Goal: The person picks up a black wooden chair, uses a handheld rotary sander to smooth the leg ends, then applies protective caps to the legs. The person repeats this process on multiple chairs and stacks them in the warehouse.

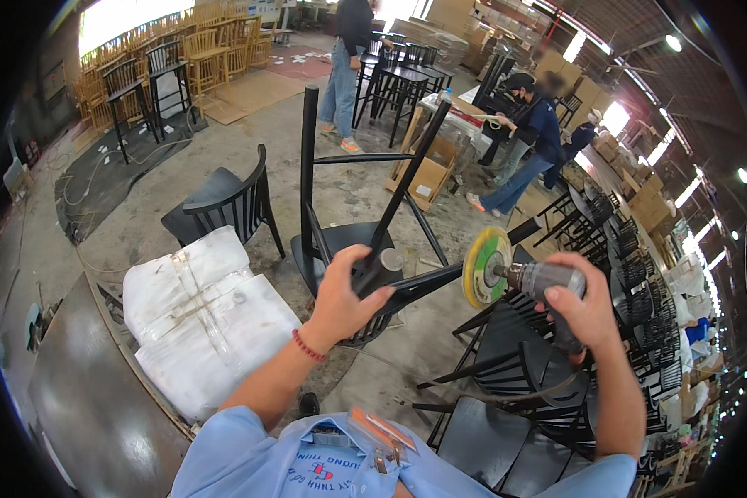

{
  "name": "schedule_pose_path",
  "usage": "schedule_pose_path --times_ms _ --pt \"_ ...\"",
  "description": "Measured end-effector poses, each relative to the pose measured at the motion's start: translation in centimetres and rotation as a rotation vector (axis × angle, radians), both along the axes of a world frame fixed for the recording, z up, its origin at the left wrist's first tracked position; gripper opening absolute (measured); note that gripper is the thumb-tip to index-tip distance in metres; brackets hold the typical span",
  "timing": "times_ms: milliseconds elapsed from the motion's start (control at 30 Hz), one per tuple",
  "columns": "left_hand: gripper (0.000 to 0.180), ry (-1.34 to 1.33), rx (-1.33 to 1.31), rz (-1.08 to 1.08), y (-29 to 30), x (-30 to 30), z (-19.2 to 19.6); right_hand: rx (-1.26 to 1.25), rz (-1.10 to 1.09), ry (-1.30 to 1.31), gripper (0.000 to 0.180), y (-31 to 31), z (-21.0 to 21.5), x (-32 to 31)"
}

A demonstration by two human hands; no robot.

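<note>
A black wooden chair (pixel 309 158) is tipped in front of me with its legs pointing up and towards me. My left hand (pixel 338 292) curls around one leg (pixel 390 259) near its round end, thumb on one side and fingers on the other. In my right hand (pixel 583 303) is a disc sander (pixel 539 278), gripped by its dark body. Its round yellow and green pad (pixel 485 267) faces left, close beside another leg of the chair; whether they touch I cannot tell. A hose trails below the sander.
A taped white bundle (pixel 203 319) lies to the left by a brown tabletop (pixel 100 390). Behind it stands a black chair (pixel 232 199). Several black chairs (pixel 498 357) crowd the right side. Farther off are people (pixel 539 137), an open cardboard box (pixel 427 174) and unpainted chairs (pixel 203 50).
</note>
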State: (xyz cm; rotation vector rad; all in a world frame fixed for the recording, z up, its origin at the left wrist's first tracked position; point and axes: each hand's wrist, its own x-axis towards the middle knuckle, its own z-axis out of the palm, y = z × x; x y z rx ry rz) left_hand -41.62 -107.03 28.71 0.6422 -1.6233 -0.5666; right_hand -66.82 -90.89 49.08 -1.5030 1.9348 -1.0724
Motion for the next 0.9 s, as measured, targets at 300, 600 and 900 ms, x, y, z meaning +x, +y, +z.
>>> schedule_pose_path --times_ms 300,600,900 --pt "0.031 0.017 0.276 -0.438 -3.3 -2.7 -1.5 0.255 0.331 0.53 0.047 -8.5 7.6 8.4" --pt "0.046 0.192 0.236 -0.64 -3.4 -1.9 -1.6 0.393 0.462 0.625 0.045 -11.7 7.0 12.7" --pt "0.021 -0.025 0.393 -0.439 -2.4 -2.0 0.0 0.274 0.112 0.833 0.044 -13.0 6.9 8.1"
